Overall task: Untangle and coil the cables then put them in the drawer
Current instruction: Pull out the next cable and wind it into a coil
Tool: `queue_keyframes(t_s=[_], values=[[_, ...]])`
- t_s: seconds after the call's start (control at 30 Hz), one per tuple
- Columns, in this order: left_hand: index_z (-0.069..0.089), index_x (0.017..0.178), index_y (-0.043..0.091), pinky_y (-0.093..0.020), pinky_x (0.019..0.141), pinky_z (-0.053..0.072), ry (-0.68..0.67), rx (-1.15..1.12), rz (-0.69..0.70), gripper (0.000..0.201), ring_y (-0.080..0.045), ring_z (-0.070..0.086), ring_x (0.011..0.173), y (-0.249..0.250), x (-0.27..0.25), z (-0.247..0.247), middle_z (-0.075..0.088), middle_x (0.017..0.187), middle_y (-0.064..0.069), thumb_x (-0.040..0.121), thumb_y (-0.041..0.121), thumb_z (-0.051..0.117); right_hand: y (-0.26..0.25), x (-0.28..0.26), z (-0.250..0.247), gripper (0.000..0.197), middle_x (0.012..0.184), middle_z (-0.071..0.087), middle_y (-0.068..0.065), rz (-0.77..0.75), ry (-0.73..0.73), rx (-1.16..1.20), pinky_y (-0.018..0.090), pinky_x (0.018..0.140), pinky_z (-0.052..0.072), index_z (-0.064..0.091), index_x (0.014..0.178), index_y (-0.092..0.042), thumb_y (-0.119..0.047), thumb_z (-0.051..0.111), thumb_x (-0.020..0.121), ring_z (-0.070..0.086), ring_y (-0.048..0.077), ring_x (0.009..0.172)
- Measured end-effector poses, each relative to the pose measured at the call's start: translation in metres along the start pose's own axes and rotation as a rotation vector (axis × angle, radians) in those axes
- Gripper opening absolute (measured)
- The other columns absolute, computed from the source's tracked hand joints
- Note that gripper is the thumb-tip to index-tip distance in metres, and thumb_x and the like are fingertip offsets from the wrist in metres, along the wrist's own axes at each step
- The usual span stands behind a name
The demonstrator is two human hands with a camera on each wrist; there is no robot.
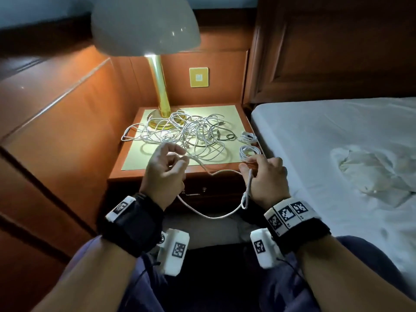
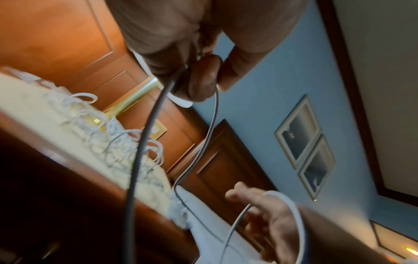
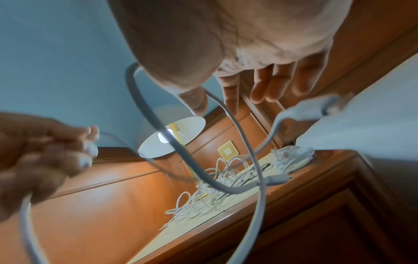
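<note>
a bedroom, perhaps a hotel's: bed (image 1: pixel 337 143), wooden headboard (image 1: pixel 337 52), nightstand (image 1: pixel 180 174), bedside lamp (image 1: pixel 146 25)

No readable text anywhere (only square coded markers (image 1: pixel 286 213) on the wristbands (image 1: pixel 299 224))
</note>
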State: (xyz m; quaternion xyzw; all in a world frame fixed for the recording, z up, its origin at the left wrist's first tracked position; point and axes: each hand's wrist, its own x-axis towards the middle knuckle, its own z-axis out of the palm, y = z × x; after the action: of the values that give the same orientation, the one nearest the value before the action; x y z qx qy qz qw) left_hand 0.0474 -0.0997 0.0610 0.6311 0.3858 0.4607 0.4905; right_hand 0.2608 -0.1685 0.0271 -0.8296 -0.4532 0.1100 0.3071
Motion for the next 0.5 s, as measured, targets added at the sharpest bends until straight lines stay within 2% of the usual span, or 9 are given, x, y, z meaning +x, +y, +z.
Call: queue_keyframes(t_s=[0.07,0.1,0.17,0.23,0.3,0.4,0.43,0.47,0.5], values=[[0.053,0.09,0.018,-0.029,0.046,0.036,-0.035,0.045,-0.081,0.013,-0.014,0.039,0.045,-0.025,0.0,0.006,0.047,0.062,0.004,0.095,0.008,0.058,0.004,0.008,-0.007,0.033,0.117,0.054,0.01,0.012,0.007,-0.076,0.044,0.098,0.044,0.062,0.113,-0.027,-0.052,0.055,0.093,0.052,0.034,0.111],[0.054,0.089,0.021,-0.033,0.048,0.038,-0.067,0.139,-0.073,0.01,-0.018,0.041,0.048,-0.034,0.002,0.007,0.051,0.064,0.003,0.093,0.014,0.06,0.007,0.014,-0.01,0.03,0.107,0.061,0.006,0.002,-0.037,-0.04,0.04,0.091,0.047,0.064,0.105,-0.026,-0.052,0.055,0.094,0.058,0.031,0.103],[0.055,0.088,0.027,-0.037,0.051,0.044,-0.149,0.341,-0.026,0.007,-0.019,0.047,0.051,-0.043,0.01,0.009,0.059,0.071,0.004,0.09,0.023,0.061,0.012,0.021,-0.013,0.023,0.082,0.067,-0.002,0.009,-0.15,0.138,0.029,0.073,0.05,0.065,0.09,-0.022,-0.044,0.06,0.094,0.064,0.019,0.079],[0.057,0.088,0.027,-0.034,0.05,0.048,-0.213,0.496,-0.018,0.009,-0.014,0.052,0.05,-0.045,0.019,0.012,0.064,0.077,0.003,0.093,0.021,0.06,0.01,0.024,-0.014,0.016,0.068,0.066,-0.002,0.074,-0.238,0.404,0.022,0.06,0.049,0.067,0.087,-0.013,-0.027,0.065,0.095,0.062,0.014,0.06],[0.059,0.086,0.026,-0.032,0.048,0.049,-0.263,0.562,-0.055,0.011,-0.008,0.054,0.047,-0.047,0.024,0.016,0.067,0.08,0.001,0.094,0.018,0.059,0.0,0.026,-0.015,0.014,0.071,0.068,0.008,0.176,-0.366,0.783,0.03,0.06,0.052,0.065,0.093,-0.004,-0.013,0.056,0.1,0.066,0.022,0.063],[0.062,0.085,0.025,-0.035,0.056,0.054,-0.303,0.599,-0.098,0.011,-0.012,0.057,0.055,-0.054,0.029,0.02,0.068,0.077,0.002,0.093,0.018,0.059,-0.008,0.026,-0.023,0.032,0.099,0.073,0.021,0.291,-0.548,1.128,0.041,0.083,0.055,0.063,0.108,0.0,-0.003,0.033,0.099,0.073,0.031,0.087],[0.062,0.086,0.026,-0.032,0.06,0.053,-0.33,0.636,-0.13,0.01,-0.014,0.06,0.062,-0.054,0.031,0.019,0.068,0.076,0.004,0.092,0.019,0.059,-0.01,0.026,-0.025,0.036,0.103,0.072,0.023,0.322,-0.577,1.221,0.043,0.088,0.054,0.063,0.109,0.001,-0.005,0.03,0.096,0.072,0.031,0.087],[0.062,0.089,0.027,-0.028,0.063,0.05,-0.362,0.696,-0.165,0.007,-0.015,0.064,0.071,-0.054,0.033,0.019,0.069,0.079,0.004,0.093,0.022,0.059,-0.011,0.025,-0.028,0.037,0.099,0.071,0.024,0.348,-0.595,1.294,0.044,0.085,0.055,0.063,0.107,0.002,-0.01,0.03,0.095,0.071,0.029,0.077],[0.063,0.096,0.029,-0.027,0.07,0.048,-0.388,0.788,-0.202,0.005,-0.018,0.065,0.086,-0.053,0.034,0.019,0.068,0.089,0.004,0.093,0.027,0.059,-0.012,0.023,-0.029,0.035,0.089,0.068,0.022,0.358,-0.602,1.324,0.042,0.072,0.056,0.063,0.103,0.002,-0.013,0.032,0.094,0.064,0.024,0.062]])
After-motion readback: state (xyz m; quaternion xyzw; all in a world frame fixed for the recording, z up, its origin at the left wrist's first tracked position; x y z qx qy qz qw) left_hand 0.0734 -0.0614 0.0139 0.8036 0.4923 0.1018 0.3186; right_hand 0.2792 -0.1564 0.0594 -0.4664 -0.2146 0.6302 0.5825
